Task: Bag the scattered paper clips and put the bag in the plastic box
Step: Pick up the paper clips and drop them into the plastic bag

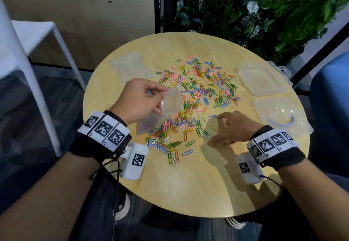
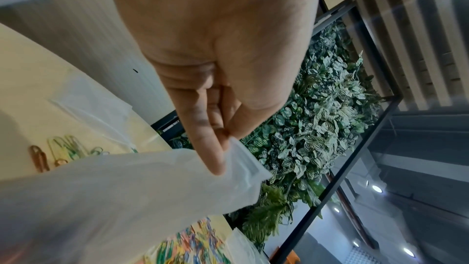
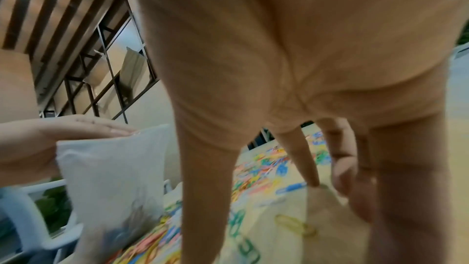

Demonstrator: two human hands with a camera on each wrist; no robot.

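Note:
Coloured paper clips (image 1: pixel 198 93) lie scattered over the round wooden table (image 1: pixel 198 184). My left hand (image 1: pixel 139 99) pinches the rim of a small translucent bag (image 1: pixel 166 106) and holds it up, tilted, above the near-left clips. The left wrist view shows thumb and finger of the left hand (image 2: pixel 215 148) nipping the bag (image 2: pixel 127 188) at its edge. My right hand (image 1: pixel 228 125) reaches down with straight fingers. Its index fingertip (image 3: pixel 313 184) touches the table beside a blue clip (image 3: pixel 291 187) (image 1: pixel 212 116). A clear plastic box (image 1: pixel 262 79) sits open at the table's right.
A second clear plastic tray or lid (image 1: pixel 277 114) lies in front of the box. Another empty translucent bag (image 1: pixel 130 65) lies at the table's far left. A white chair (image 1: pixel 37 33) stands left, a plant wall (image 1: pixel 264 14) behind, a blue seat (image 1: pixel 330 99) right.

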